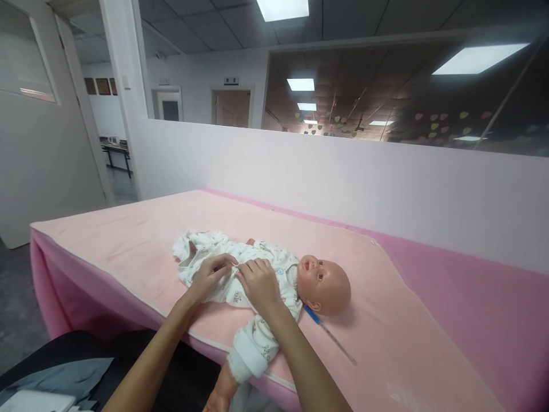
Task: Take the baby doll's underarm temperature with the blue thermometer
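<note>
A baby doll [328, 286] lies on its back on the pink-covered table, its head to the right. It wears a white printed outfit [234, 294]. My left hand [212, 274] rests on the front of the outfit, its fingers pinched at the cloth near the middle. Right beside it, my right hand [259, 280] has its fingers bent together on the same cloth, the fingertips of both hands nearly touching. One doll arm in a folded white cuff [249, 357] hangs over the near table edge. A thin stick with a blue handle [312, 315] lies beside the doll's neck.
The table's pale pink cover [124, 234] spreads around the doll, over a darker pink cloth [463, 303]. A white low wall [334, 177] with glass above stands behind. At the left is a door [47, 143]. My lap is below the near edge.
</note>
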`<move>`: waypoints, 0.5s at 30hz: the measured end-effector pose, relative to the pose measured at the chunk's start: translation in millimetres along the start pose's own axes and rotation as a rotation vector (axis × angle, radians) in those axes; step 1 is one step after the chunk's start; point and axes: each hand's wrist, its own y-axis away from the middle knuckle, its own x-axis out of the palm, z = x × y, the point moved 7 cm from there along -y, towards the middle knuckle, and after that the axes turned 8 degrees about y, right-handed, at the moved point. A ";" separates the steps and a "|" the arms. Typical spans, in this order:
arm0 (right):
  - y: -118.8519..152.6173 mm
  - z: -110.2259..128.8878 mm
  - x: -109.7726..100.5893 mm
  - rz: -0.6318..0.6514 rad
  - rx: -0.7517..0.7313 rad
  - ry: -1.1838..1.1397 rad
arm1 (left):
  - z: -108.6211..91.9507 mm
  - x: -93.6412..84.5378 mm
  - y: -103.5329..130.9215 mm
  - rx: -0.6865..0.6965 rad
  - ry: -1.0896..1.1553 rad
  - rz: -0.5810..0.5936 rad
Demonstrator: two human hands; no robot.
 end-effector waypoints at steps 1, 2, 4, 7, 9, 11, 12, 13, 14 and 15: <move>0.0 0.1 0.2 0.002 0.001 0.002 | -0.8 0.5 0.1 0.003 -0.007 0.006; -0.1 0.1 0.4 0.004 0.002 0.003 | -1.9 1.1 0.3 0.009 -0.014 0.012; 0.0 -0.3 0.5 0.004 0.005 0.001 | -5.0 2.9 0.6 0.024 -0.028 0.023; 0.2 -1.5 0.6 -0.006 0.012 -0.005 | -8.5 5.8 1.2 0.026 -0.043 0.035; 0.5 -2.6 0.1 -0.019 0.027 -0.009 | -10.1 7.4 1.6 0.023 -0.043 0.043; 0.8 -3.9 -1.0 -0.036 0.050 -0.017 | -11.2 7.7 2.0 0.029 -0.036 0.044; 1.1 -4.5 -1.7 -0.044 0.062 -0.024 | -11.4 7.1 2.2 0.035 -0.032 0.038; 1.4 -5.1 -2.4 -0.051 0.074 -0.031 | -11.3 6.0 2.4 0.041 -0.029 0.026; 1.8 -5.8 -2.9 -0.057 0.085 -0.040 | -10.8 4.5 2.6 0.048 -0.028 0.007; 2.2 -6.6 -3.3 -0.062 0.096 -0.047 | -10.2 2.7 2.9 0.054 -0.033 -0.015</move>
